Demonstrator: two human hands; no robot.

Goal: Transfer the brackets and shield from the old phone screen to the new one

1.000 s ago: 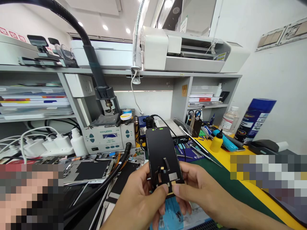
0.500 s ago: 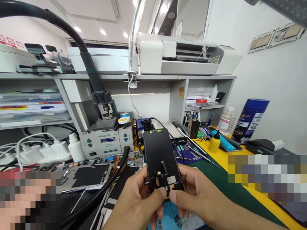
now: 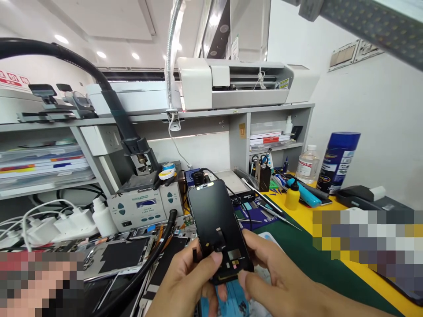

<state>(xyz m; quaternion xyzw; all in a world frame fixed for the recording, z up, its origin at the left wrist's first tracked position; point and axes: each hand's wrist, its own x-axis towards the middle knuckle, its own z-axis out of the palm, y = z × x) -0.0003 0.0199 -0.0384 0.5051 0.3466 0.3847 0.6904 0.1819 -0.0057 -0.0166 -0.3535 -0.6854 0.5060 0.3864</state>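
Observation:
A black phone screen [image 3: 213, 213], its back side towards me, is held tilted up over the bench. Small flex cables and metal patches show on its lower part. My left hand [image 3: 190, 275] grips its left edge, with the thumb pressed on the lower middle near a flex cable. My right hand [image 3: 279, 270] clasps the lower right edge, its thumb by the bottom right corner. Fingers of both hands are partly hidden behind the screen. Below them lies a light blue surface [image 3: 233, 299], partly covered.
Left of my hands lie several phone parts [image 3: 122, 255], crossed by a black hose [image 3: 150, 251]. A hot-air station [image 3: 142, 209] stands behind. On the right are a green mat [image 3: 304, 251], tweezers [image 3: 280, 215], a yellow bottle [image 3: 292, 197] and a blue spray can [image 3: 339, 163].
The screen has tipped and shifted slightly left. My left thumb has moved up and left onto the flex cable area, and my right thumb sits nearer the corner. The camera view has tilted upward.

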